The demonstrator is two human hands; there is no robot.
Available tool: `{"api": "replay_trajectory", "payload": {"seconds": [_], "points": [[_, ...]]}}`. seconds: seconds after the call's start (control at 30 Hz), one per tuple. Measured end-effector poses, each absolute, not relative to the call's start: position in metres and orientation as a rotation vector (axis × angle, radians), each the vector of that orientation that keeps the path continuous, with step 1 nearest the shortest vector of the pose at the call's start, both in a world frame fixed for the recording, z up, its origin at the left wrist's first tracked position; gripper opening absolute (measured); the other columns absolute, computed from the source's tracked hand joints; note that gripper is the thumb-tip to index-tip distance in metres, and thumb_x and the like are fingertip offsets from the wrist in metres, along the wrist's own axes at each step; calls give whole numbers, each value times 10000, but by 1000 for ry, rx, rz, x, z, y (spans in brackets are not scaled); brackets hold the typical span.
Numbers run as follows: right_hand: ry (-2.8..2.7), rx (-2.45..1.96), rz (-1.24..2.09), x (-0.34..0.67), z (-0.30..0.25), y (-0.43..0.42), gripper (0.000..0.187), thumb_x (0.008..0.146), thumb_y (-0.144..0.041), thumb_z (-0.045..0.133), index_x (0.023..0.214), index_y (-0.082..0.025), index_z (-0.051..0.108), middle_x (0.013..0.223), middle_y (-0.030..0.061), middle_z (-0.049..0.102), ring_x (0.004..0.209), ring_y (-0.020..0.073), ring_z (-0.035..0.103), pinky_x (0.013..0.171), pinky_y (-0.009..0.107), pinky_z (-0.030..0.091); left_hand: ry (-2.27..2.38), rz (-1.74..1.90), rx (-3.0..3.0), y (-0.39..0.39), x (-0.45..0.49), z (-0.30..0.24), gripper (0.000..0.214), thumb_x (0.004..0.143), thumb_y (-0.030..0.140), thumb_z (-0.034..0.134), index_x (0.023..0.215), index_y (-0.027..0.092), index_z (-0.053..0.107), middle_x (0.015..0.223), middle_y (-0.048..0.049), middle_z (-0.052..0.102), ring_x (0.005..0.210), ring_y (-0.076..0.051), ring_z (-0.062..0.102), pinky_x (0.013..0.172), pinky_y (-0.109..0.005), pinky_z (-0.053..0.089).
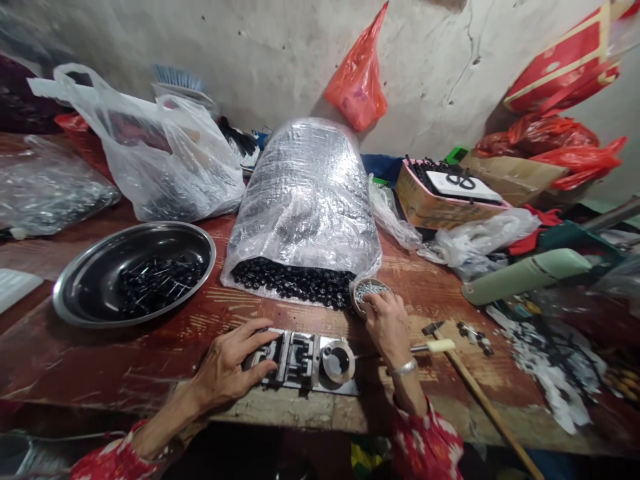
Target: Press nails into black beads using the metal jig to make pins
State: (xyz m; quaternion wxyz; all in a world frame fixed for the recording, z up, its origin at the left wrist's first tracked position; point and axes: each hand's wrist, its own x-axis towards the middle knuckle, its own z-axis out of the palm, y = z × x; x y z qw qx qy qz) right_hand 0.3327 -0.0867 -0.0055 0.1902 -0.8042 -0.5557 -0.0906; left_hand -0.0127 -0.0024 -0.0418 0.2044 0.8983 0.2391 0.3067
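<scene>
At the table's front edge sits a metal jig (301, 360) with block-like clamps and a round ring (338, 361) at its right end. My left hand (233, 360) grips the left end of the jig, thumb and fingers on either side of it. To the upper right, my right hand (389, 327) reaches into a small round bowl (356, 303) of thin silvery metal pieces (369, 288). Its fingertips are drawn together among the pieces; what they pinch is hidden. Just behind the jig, black round parts (295, 281) spill from the mouth of a large clear plastic bag (310, 193).
On the left stands a steel basin (135, 273) with black-headed metal parts. A hammer (480, 387) and a light-handled screwdriver (434, 346) lie right of my right hand. Further right are a green bottle (525, 277), plastic scraps and a cardboard box (435, 200).
</scene>
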Motion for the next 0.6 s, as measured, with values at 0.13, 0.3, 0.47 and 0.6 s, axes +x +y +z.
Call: {"api": "replay_trajectory", "payload": {"seconds": [0.13,0.3,0.47,0.6], "points": [[-1568,-2330,-248,343,-16,-71,143,912,-178,618,793,-227,683,897,67,658,865,233,478,698,354,293,661,843,2507,-3,-14,-43,382,963,413,645,1305,243,661,1367,-110,647,1183,-250,689,997,-358,592],[-1577,-2364,-260,344,-19,-73,143,950,-198,574,832,-220,650,944,62,650,886,227,481,715,347,284,674,844,2523,-3,-13,-44,379,963,402,646,1307,244,653,1369,-109,644,1188,-250,684,988,-352,591],[-1611,-2383,-270,343,-19,-79,153,990,-222,544,893,-217,664,986,79,652,907,240,480,717,357,277,661,905,2520,-4,-11,-44,365,961,392,648,1292,240,658,1336,-109,663,1162,-247,694,980,-354,592],[-1657,-2390,-253,342,-16,-74,137,960,-194,578,867,-225,673,979,85,653,925,254,481,692,361,245,672,907,2520,-5,-11,-45,351,959,378,648,1280,237,669,1332,-107,667,1158,-244,696,978,-353,594]]}}
